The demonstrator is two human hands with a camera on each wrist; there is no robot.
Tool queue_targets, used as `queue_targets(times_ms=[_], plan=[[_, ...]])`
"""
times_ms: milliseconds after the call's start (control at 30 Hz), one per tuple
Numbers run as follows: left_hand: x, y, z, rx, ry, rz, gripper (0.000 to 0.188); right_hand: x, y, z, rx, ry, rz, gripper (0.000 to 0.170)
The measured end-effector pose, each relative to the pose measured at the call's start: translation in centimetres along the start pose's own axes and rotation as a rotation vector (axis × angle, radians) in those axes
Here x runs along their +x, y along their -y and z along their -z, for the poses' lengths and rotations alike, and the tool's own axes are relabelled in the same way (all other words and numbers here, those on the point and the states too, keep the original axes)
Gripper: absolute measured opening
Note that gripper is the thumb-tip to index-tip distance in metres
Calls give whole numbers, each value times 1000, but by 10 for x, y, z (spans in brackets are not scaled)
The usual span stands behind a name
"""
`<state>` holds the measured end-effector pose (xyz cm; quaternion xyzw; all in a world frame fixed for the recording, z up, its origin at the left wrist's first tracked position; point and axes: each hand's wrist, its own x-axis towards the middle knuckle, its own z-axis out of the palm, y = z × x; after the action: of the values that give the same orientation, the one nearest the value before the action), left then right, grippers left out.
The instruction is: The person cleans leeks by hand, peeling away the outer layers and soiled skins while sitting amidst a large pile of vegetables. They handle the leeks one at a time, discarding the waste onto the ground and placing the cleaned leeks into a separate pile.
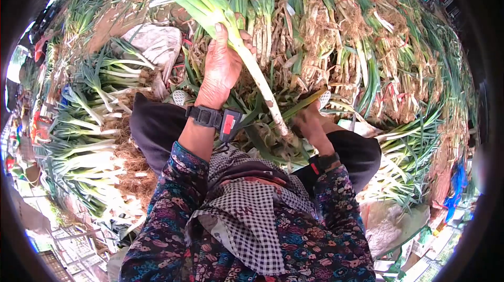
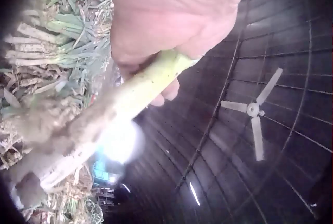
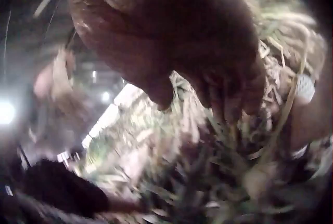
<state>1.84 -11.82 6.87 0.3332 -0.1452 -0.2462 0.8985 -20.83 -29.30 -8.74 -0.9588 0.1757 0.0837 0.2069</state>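
Note:
In the head view, my left hand grips a large leek around its upper stem, thumb along it. Its green leaves point up and left, while the white stem slants down to the soiled root end near my right hand. The left wrist view shows my left hand with fingers wrapped round the leek. My right hand looks dark and blurred in the right wrist view, its fingers extended loosely downward above loose leaves, with nothing visible in its grasp.
Leeks with pale stems lie piled at the left, and more leeks lie at the right. Untrimmed bundles with dry roots stretch across the far side. A whitish sack rests at the upper left. Loose leaves lie between the knees.

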Motion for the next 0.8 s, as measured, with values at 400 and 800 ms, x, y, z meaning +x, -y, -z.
queue_targets(times_ms=[400, 800], plan=[[-30, 38, -27, -70, -17, -191, 34, -36, 136, 61, 1529, 187, 100, 13], [-23, 38, -16, 88, -72, -357, 31, -24, 131, 46, 701, -553, 240, 13]])
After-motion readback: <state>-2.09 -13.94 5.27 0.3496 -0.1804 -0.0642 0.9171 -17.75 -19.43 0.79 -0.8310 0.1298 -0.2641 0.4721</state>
